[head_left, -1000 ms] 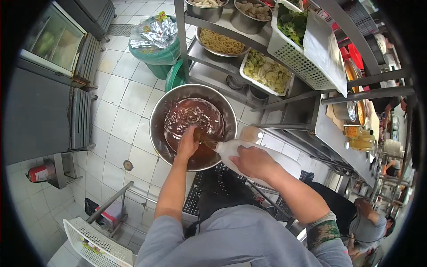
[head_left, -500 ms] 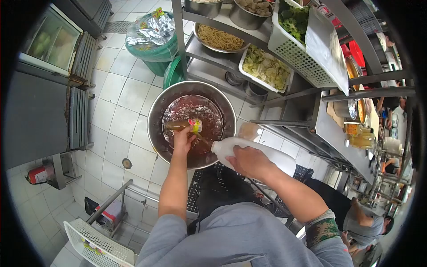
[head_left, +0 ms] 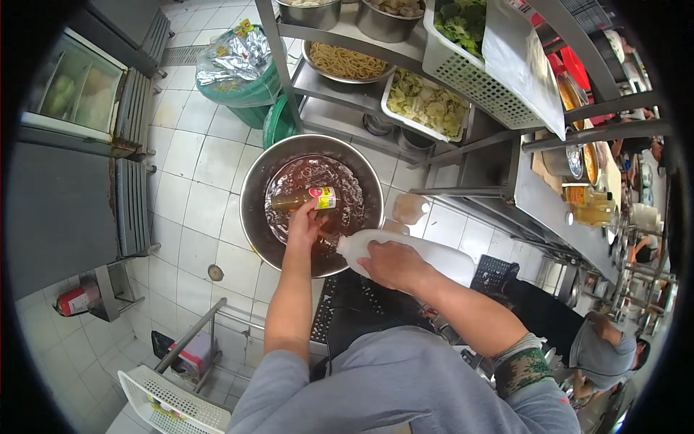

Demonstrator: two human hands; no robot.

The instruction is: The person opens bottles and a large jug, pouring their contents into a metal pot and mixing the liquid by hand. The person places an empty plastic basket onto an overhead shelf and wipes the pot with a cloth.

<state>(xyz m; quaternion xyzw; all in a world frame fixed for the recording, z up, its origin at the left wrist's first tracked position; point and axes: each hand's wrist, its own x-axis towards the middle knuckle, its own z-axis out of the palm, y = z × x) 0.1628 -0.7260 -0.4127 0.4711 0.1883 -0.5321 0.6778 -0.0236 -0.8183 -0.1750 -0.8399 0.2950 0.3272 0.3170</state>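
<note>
A large steel pot [head_left: 249, 217] stands in front of me with reddish-brown liquid [head_left: 318, 170] inside, its surface rippled and foamy. Over it, my left hand [head_left: 305, 223] is closed around a bottle [head_left: 293, 201] of brownish liquid with a yellow and red label, which lies sideways above the pot. My right hand [head_left: 394, 266] grips a big white plastic jug [head_left: 441, 257], tilted with its mouth at the pot's right rim. Whether liquid runs from the jug is hard to make out.
Steel shelves at the back hold noodles [head_left: 347, 59], chopped cabbage [head_left: 423, 105] and a basket of broccoli [head_left: 459, 25]. A green bin [head_left: 253, 116] stands behind the pot, and a translucent jug [head_left: 410, 208] is on the floor at right. Another person [head_left: 607, 351] works at far right.
The view has shifted slightly. The bottle has moved a little right over the pot, and the jug's mouth sits slightly further left and lower. Both hands keep their grip.
</note>
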